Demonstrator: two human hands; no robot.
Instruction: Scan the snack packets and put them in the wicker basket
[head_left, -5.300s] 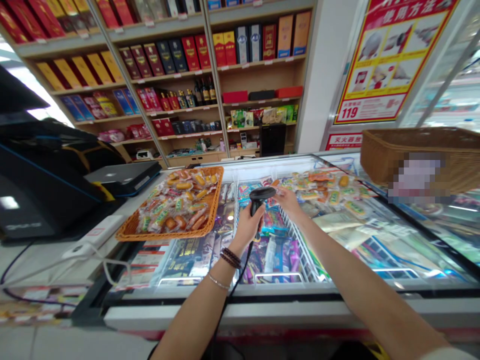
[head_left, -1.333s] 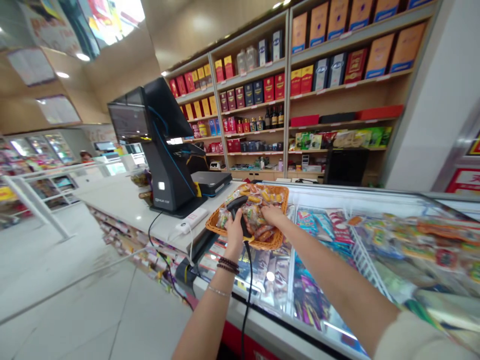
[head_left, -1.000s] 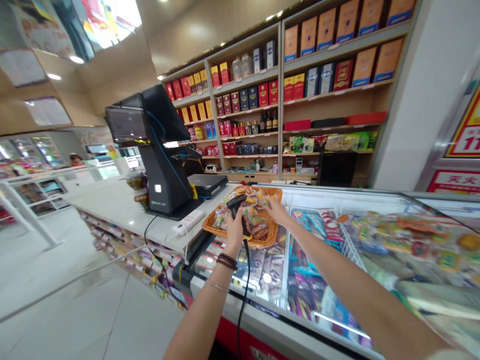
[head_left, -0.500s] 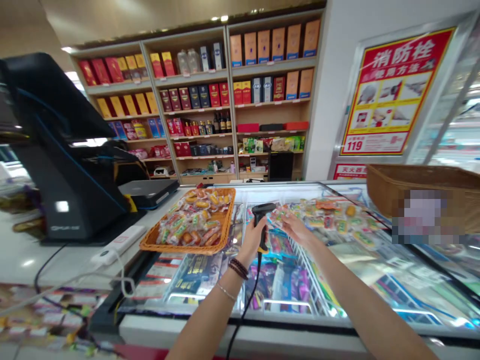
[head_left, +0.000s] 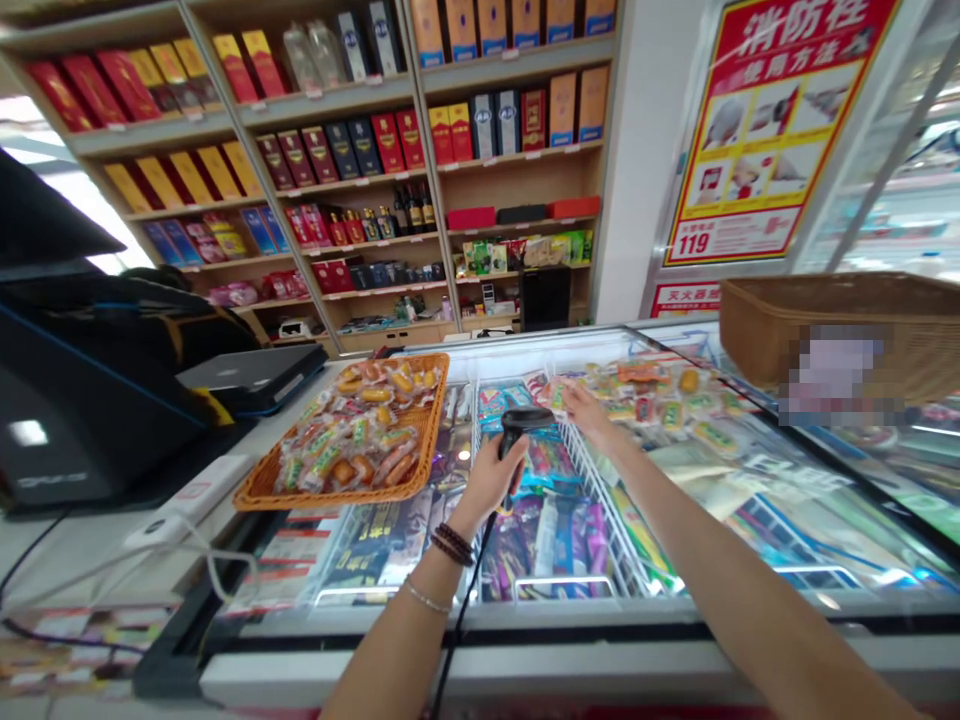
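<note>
My left hand [head_left: 489,482] is wrapped round the handle of a black barcode scanner [head_left: 525,418], whose cable trails down past my wrist. Between the fingers of my right hand [head_left: 586,412] is a small clear-wrapped snack packet [head_left: 553,392], just beyond the scanner head. Both hands are above the glass top of a chest freezer [head_left: 480,628]. An orange wicker basket [head_left: 429,465] of wrapped snacks stands to the left. More wrapped snacks [head_left: 671,412] lie spread on the glass right of my right hand.
A black checkout terminal [head_left: 97,400] and a flat dark device [head_left: 251,378] stand on the left counter, with white cables [head_left: 202,552] nearby. At the right is a brown basket [head_left: 757,345]. Shelves of boxed goods [head_left: 375,175] line the back wall.
The view has tilted down and shifted. The scanner and the packet have moved apart: the scanner is nearer to me, while my right hand keeps the packet farther out.
</note>
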